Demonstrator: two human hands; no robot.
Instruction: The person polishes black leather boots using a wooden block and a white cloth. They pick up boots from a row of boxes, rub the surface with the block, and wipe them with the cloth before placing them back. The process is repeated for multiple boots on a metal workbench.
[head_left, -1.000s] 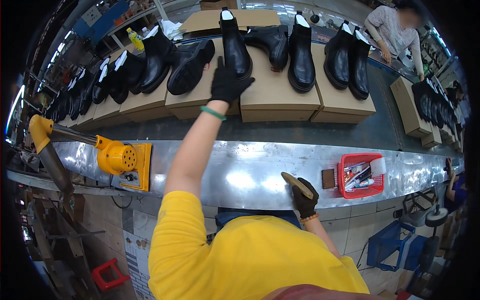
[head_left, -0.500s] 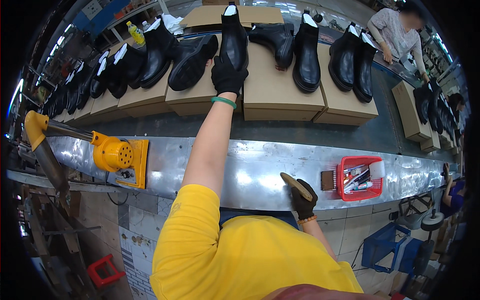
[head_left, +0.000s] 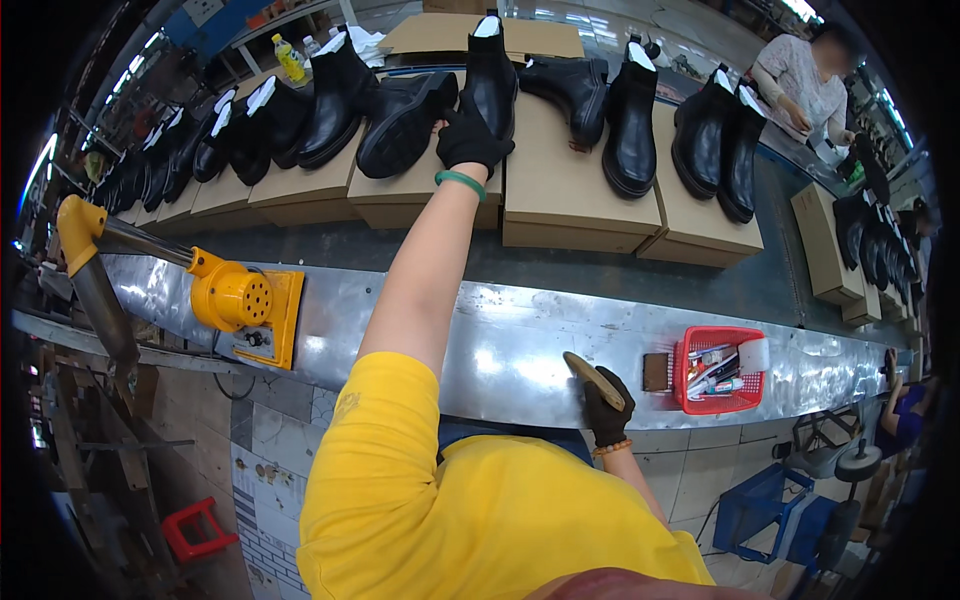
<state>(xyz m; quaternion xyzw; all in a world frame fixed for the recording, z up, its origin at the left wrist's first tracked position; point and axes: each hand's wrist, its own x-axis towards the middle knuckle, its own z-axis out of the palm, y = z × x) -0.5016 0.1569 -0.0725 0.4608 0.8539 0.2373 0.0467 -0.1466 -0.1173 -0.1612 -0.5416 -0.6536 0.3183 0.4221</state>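
My left hand, in a black glove, reaches over the bench to the row of boots. Its thumb sticks out to the right, and its fingers point up and left, partly lost against black leather. Directly behind it stands an upright black ankle boot; to its left a boot lies on its side, dark sole outward. Whether the fingers touch either boot I cannot tell. Low over the bench's near edge, my right hand, also gloved, is closed on a long, tapered tan wooden-looking tool.
More black boots stand on cardboard boxes along the line. On the metal bench are a yellow machine, a red basket of tubes and pens and a brown block. A person works across at the right.
My left hand has slid off the upright boot's toe toward the lying boot, its thumb now out. My right hand still grips the tan tool. The view has shifted slightly.
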